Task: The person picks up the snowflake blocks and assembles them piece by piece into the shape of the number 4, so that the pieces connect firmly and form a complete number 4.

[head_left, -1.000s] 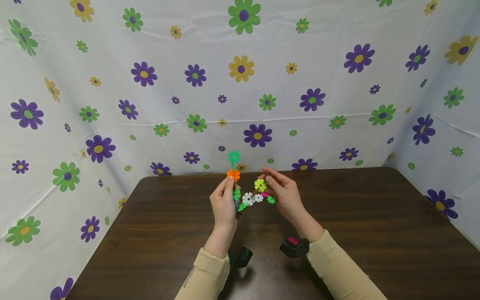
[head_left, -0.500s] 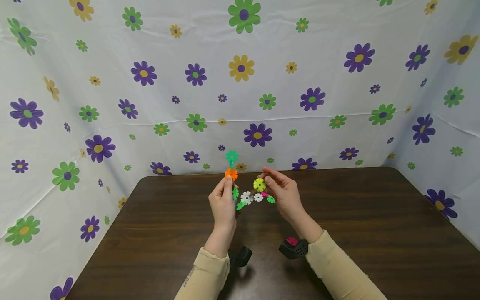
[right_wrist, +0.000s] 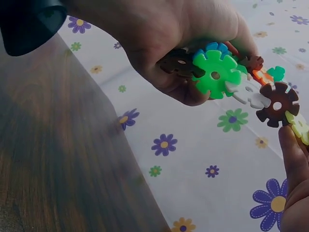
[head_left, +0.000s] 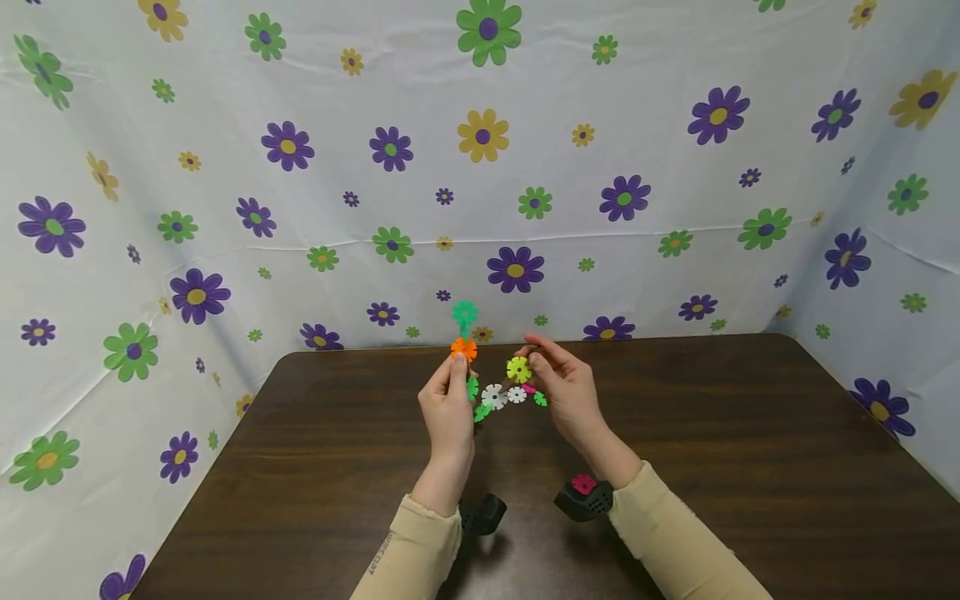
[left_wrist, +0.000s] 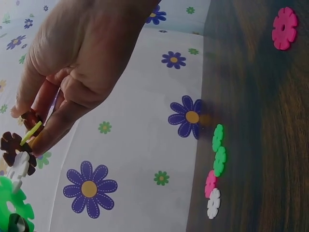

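Note:
A chain of interlocking notched discs hangs between both hands. My left hand (head_left: 447, 412) grips one end, its thumb by an orange disc (head_left: 463, 349) with a teal disc (head_left: 465, 313) above it. In the right wrist view, a green disc (right_wrist: 217, 75), a white disc (right_wrist: 248, 93) and a brown disc (right_wrist: 277, 105) continue the chain; a blue disc (right_wrist: 212, 47) lies partly hidden behind the green one. My right hand (head_left: 570, 392) pinches the other end at a yellow disc (head_left: 518, 369), beside another brown disc (left_wrist: 31, 121).
Loose on the dark wooden table (head_left: 337, 500) lie several discs: a white disc (left_wrist: 214, 204), a pink disc (left_wrist: 211, 184) and green discs (left_wrist: 219, 161) near the back edge. Another pink disc (head_left: 583, 484) is by the right wrist camera (head_left: 588, 502). A flower-print cloth (head_left: 420, 192) hangs behind.
The left hand and its end of the chain have shifted very slightly left. My right hand, with the yellow disc, has also drifted slightly left. Both grips stay the same.

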`<state>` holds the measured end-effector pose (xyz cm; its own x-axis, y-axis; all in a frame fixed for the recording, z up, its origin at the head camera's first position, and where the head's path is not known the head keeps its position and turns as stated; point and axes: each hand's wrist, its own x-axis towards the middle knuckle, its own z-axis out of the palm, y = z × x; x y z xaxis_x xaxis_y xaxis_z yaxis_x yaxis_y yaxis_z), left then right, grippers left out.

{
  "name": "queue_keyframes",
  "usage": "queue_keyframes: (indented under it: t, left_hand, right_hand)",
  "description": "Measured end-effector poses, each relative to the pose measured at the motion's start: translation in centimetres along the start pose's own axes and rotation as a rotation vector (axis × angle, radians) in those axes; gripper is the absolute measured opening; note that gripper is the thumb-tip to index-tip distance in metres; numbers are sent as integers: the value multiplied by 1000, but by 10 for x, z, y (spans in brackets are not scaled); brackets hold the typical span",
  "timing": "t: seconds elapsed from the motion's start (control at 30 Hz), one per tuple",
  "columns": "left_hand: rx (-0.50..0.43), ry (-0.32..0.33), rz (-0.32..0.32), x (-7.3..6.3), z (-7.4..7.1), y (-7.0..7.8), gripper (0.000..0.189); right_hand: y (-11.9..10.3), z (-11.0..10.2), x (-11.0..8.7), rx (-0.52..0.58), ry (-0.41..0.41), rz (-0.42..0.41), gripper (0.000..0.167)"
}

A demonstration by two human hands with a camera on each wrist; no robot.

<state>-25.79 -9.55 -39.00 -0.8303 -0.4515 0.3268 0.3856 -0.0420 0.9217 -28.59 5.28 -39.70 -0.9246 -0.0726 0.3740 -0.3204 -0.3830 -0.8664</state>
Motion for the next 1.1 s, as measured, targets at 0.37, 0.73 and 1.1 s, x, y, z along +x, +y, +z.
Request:
queue_keyframes:
  t: [0.37, 0.73, 1.1]
  left_hand:
    - [6, 23, 17, 3, -1, -1, 33]
    - [-193, -87, -102, 5, -3, 5, 33]
    - [-223, -142, -219, 9, -6, 1, 37]
  right_hand:
    - [5, 1, -2, -145, -5, -79, 33]
    - [1, -8, 2, 78, -38, 48, 38]
    - [-5, -8, 3, 207, 16, 167, 22]
